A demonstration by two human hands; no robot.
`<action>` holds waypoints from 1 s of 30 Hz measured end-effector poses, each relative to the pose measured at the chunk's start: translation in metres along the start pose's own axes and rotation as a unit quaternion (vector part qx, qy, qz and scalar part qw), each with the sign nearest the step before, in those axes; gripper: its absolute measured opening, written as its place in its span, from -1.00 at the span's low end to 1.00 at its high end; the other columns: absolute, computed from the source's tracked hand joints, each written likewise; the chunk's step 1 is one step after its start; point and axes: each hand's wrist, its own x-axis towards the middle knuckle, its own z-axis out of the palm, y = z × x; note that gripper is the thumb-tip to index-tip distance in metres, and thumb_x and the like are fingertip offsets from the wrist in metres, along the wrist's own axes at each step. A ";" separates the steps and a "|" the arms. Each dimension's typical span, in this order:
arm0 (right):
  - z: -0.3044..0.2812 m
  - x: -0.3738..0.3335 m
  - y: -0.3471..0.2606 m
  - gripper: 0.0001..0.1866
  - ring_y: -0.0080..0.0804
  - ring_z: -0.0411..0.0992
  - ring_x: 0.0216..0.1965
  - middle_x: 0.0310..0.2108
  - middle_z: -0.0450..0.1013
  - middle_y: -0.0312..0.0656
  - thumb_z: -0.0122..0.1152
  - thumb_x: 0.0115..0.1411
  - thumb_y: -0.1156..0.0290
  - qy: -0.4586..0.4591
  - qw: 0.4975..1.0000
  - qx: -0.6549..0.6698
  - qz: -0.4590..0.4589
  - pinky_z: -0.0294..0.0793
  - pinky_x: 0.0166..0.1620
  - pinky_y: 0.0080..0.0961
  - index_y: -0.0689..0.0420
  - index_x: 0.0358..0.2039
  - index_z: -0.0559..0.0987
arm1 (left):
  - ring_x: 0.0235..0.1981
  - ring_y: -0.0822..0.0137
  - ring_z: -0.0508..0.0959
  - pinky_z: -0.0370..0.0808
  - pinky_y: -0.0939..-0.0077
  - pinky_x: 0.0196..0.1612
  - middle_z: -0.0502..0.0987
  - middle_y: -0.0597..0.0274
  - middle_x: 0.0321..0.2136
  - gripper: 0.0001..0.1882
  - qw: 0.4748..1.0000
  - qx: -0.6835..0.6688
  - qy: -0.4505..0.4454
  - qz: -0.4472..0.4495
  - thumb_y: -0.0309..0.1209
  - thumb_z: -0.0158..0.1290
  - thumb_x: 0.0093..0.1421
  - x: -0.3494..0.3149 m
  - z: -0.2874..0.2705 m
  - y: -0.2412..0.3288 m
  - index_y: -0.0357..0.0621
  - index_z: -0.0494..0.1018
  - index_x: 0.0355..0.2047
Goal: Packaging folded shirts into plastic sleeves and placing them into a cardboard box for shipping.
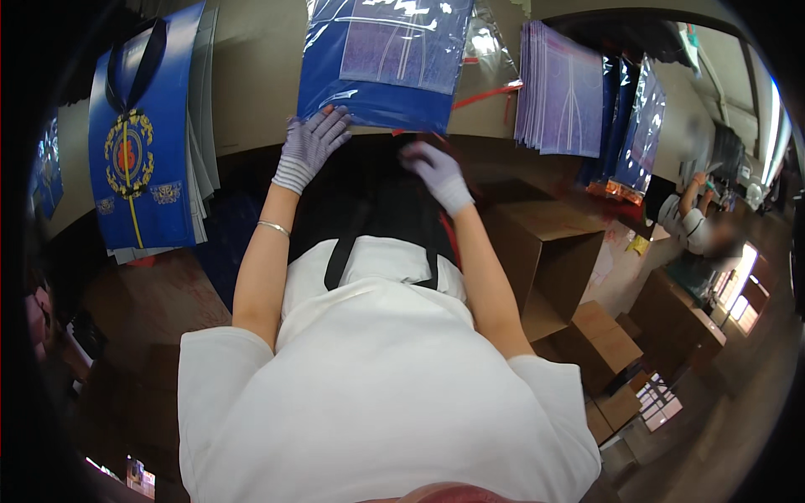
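Blue packet (390,105) in clear, glossy film: located on the table (256,80), at the far middle of the scene, directly ahead of the person. A purple panel with pale line marks is visible through the film. The near edge of the packet lies close to the near edge of the table.

Left hand (310,149): gloved in pale, ribbed fabric. Fingers are extended and slightly spread, with the tips at the near left corner of the packet. No grasp is visible; whether the fingers press on the film cannot be told.

Right hand (436,168): gloved alike, positioned near the right end of the packet's near edge. Fingers are partly curled and blurred; how far they are open, and whether they have hold of anything, cannot be told.

Adjacent items: 1 clear sleeve (490,54) with a red edge strip lies to the right of the packet, partly under it. Farther right, a stack of purple pieces (562,92) stands beside blue wrapped packs (633,126). On the left, a stack of blue printed pieces (168,214) carries a dark ribbon (147,71). An open cardboard box (524,205) stands to the right of the person's right forearm.
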 end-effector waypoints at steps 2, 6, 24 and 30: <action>0.007 0.064 -0.006 -0.78 -0.34 0.49 -0.36 -0.39 0.49 -0.11 -0.03 0.03 0.54 0.012 0.999 0.036 -0.014 0.46 -0.26 -0.50 0.20 -0.28 0.49 | 0.20 -0.02 0.06 0.03 0.03 0.21 0.06 -0.15 0.16 -0.28 0.994 -0.044 -0.063 0.077 0.09 -0.47 0.22 0.007 0.000 0.013 -0.31 0.04 0.11; -0.060 0.126 0.003 -0.83 -0.37 0.46 -0.61 -0.47 0.49 -0.09 -0.06 0.09 0.54 0.064 0.951 0.199 0.230 0.30 -0.68 -0.61 0.25 -0.30 0.46 | 0.21 -0.07 0.02 -0.01 0.02 0.23 0.00 -0.15 0.18 -0.35 0.949 -0.262 -0.098 0.143 0.02 -0.51 0.25 0.012 -0.060 0.070 -0.30 0.03 0.11; -0.306 -0.108 -0.207 -0.81 -0.43 0.42 -0.43 -0.41 0.43 -0.16 0.13 -0.01 0.55 0.379 0.873 -0.301 -0.065 0.42 -0.33 -0.64 0.20 -0.32 0.54 | 0.21 -0.01 0.05 0.05 0.08 0.21 0.03 -0.13 0.17 -0.36 0.969 0.081 0.080 0.219 0.02 -0.43 0.25 0.018 -0.040 0.070 -0.26 0.06 0.13; -0.405 -0.111 -0.164 -0.71 -0.21 0.47 -0.43 -0.44 0.48 0.01 0.01 0.06 0.41 0.414 0.737 -0.534 0.009 0.42 -0.33 -0.39 0.10 -0.17 0.51 | 0.19 0.00 0.11 0.11 0.11 0.19 0.09 -0.14 0.14 -0.37 0.965 0.096 0.145 0.196 0.01 -0.47 0.26 0.027 -0.038 0.081 -0.26 0.06 0.12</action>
